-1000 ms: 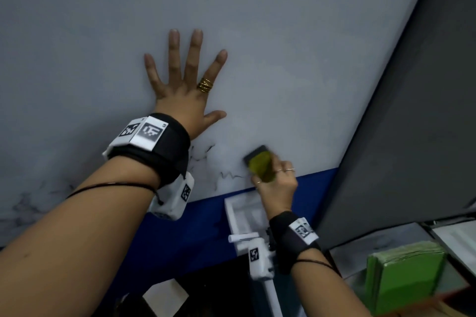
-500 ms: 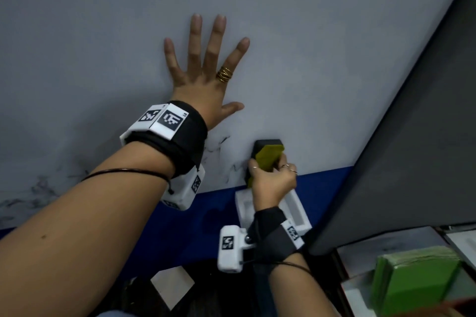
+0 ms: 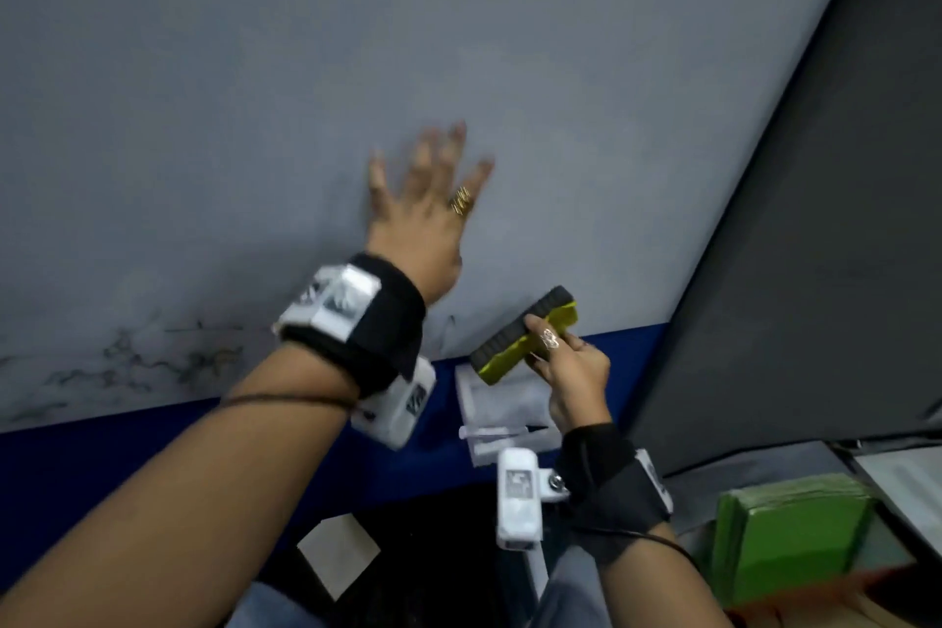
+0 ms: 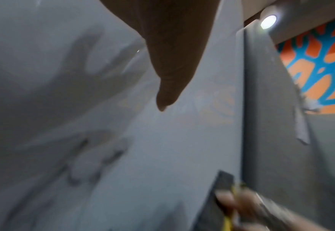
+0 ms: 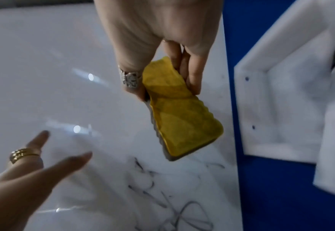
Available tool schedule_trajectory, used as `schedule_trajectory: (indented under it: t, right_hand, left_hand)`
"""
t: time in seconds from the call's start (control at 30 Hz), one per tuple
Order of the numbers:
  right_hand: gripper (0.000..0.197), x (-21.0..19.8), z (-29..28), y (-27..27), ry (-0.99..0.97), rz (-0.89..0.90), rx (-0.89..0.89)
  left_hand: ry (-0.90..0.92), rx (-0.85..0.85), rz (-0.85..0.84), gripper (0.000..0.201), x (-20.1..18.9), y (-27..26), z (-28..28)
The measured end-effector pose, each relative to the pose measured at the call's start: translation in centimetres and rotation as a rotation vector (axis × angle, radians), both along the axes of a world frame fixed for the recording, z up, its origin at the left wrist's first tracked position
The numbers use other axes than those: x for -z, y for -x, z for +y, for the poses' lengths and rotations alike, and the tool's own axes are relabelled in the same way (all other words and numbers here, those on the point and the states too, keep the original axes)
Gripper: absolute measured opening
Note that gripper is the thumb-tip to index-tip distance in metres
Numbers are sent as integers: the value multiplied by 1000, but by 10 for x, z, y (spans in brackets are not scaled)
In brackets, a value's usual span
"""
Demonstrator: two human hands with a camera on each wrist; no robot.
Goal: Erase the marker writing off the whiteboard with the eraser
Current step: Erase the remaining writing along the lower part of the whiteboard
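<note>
The whiteboard (image 3: 459, 41) fills the upper part of the head view, with smeared black marker writing (image 3: 127, 362) along its lower edge and more strokes (image 5: 162, 195) in the right wrist view. My right hand (image 3: 566, 362) grips a yellow eraser (image 3: 525, 337) with a dark felt face, held tilted just off the board near its bottom edge. The eraser (image 5: 178, 117) shows its yellow back in the right wrist view. My left hand (image 3: 428, 199) is spread with straight fingers at the board, blurred. A gold ring (image 3: 461, 205) sits on one finger.
A blue band (image 3: 153, 464) runs below the board. A white tray (image 3: 489, 403) is fixed to it under the eraser. A dark grey panel (image 3: 815, 245) stands at the right. Green folders (image 3: 795, 525) lie at the lower right.
My right hand has pulled the eraser off the board and turned it to a slant. My left hand has shifted and is blurred. The head view has swung upward and left.
</note>
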State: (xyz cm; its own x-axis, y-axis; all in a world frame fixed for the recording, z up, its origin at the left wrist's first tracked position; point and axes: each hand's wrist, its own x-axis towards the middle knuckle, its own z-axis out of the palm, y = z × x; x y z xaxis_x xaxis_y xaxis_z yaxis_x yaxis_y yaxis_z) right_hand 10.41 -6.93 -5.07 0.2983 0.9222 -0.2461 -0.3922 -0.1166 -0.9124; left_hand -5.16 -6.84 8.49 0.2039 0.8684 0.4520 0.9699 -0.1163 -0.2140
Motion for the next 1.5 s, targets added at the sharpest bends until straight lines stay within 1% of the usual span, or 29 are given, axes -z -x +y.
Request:
schedule_trajectory:
  t: [0.07,0.17,0.2,0.27,0.3,0.33,0.37,0.43,0.5,0.57,0.63,0.7,0.73,0.77,0.8,0.83,0.87,0.9,0.97,1.0,1.07,1.1,1.13,1.17,1.23,1.33,1.4,1.47,1.5]
  right_hand:
    - [13,-5,-11,-13,12,45,-47]
    - [22,-9,-19,-23,46,21,-106]
    - [22,-10,-20,-25,65,-2,-120]
    - [36,-12,-22,-32,89,-8,-113]
    - [44,-14,-24,-34,100,2,-105]
    - [48,-16,-25,-37,107,-9,-110]
    - [47,-18,-26,-39,112,-36,-130]
    - [31,-25,-30,-39,133,-87,-195]
    - [16,-36,-33,-39,125,-91,-258]
    - [12,-49,-35,-35,98,-71,-327]
    - [15,-63,-33,-31,96,-92,-403]
    - [27,-81,-25,-34,121,-248,-482]
    - [34,-92,-17,-39,92,-375,-479]
    - [37,-104,-6,-45,-14,-557,-416]
    - [36,-117,7,-53,-197,-796,-289]
    - [33,-132,20,-62,-427,-1038,-129]
    - [30,-148,32,-69,-651,-1229,2]
    - [35,-162,43,-72,-812,-1368,62]
    - [55,-183,67,-70,-1057,-1641,78]
    - [62,-188,77,-63,-1140,-1812,76]
    - [68,-189,90,-46,-1262,-2111,48]
    - [68,-186,96,-39,-1300,-2200,32]
    - [67,-181,100,-33,-1336,-2239,36]
    - [65,-176,103,-28,-1363,-2234,55]
    - [60,-169,108,-25,-1400,-2167,129]
    - [58,-159,116,-20,-1454,-2096,246]
    - [57,-153,125,-18,-1493,-2055,316]
    - [56,-151,130,-18,-1531,-2034,367]
    - [56,-150,132,-18,-1548,-2018,385]
  left_hand:
    - [-13,149,24,73,35,-14,-27]
    - [-7,348,-111,35,89,-24,-58]
    - [-10,390,-148,31,103,-27,-64]
    - [-29,434,-192,40,120,-33,-73]
    - [-49,446,-188,42,126,-36,-76]
    - [-79,453,-168,45,131,-39,-77]
    - [-106,449,-143,55,135,-42,-78]
    - [-116,409,-105,82,138,-43,-74]
    - [-135,363,-99,97,134,-43,-66]
    - [-161,335,-106,96,130,-43,-55]
    - [-174,283,-71,86,126,-42,-42]
    - [-146,230,-28,77,124,-35,-27]
    - [-136,211,-32,72,122,-29,-20]
    - [-137,196,-48,67,118,-23,-14]
    - [-156,191,-56,63,116,-17,-11]
    - [-193,202,-44,60,114,-14,-9]
    - [-234,238,-21,58,113,-13,-8]
    - [-277,288,11,56,116,-13,-6]
    - [-351,416,102,52,127,-22,4]
    - [-355,475,165,50,132,-28,9]
    - [-304,543,304,49,140,-43,21]
    - [-259,539,366,48,145,-52,27]
    - [-208,517,410,45,149,-59,32]
    - [-170,500,435,42,152,-66,37]
    - [-120,485,469,37,156,-77,49]
    - [-32,440,527,37,157,-85,60]
    - [-24,412,647,38,165,-82,63]
    - [-68,338,798,33,174,-72,58]
    - [-94,305,840,32,178,-64,55]
